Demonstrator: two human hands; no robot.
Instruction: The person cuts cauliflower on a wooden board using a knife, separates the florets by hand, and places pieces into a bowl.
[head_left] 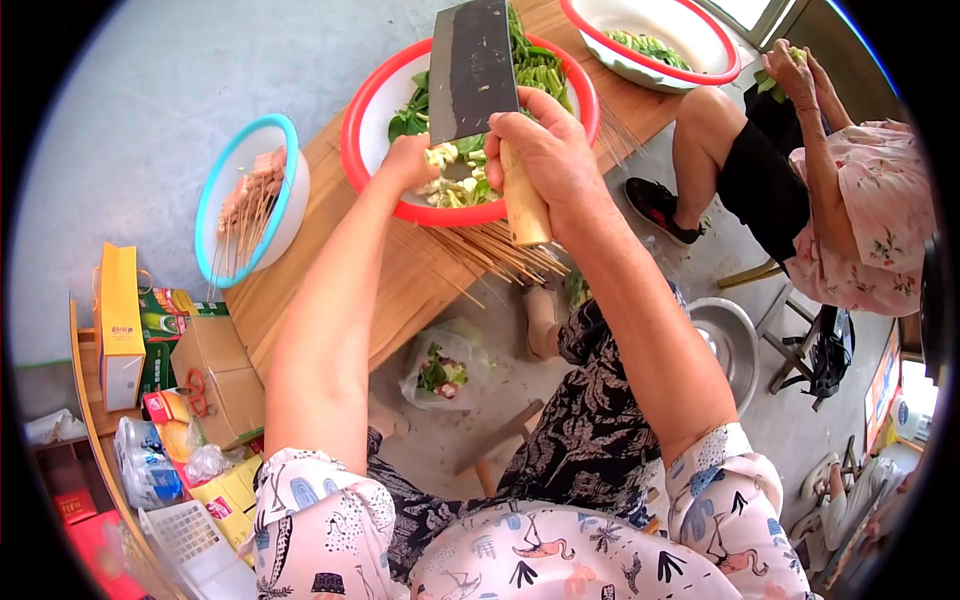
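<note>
My right hand [545,155] grips the pale wooden handle of a cleaver [474,75]. Its broad dark blade points away from me over a white bowl with a red rim [352,150]. At the bowl's left side, my left hand [408,165] is curled beside the blade's lower corner, its fingertips partly hidden; what it holds cannot be made out. Chopped pale vegetable pieces [465,190], looking like cauliflower, lie just under the blade. Green leafy vegetables [540,75] fill the far part of the bowl.
Wooden skewers [490,250] lie under the bowl on the wooden table [330,290]. A blue-rimmed basin [292,150] with skewered pink pieces stands left; another red-rimmed bowl [720,50] is far right. A seated person [850,200] holds greens. A plastic bag [470,385] lies on the floor.
</note>
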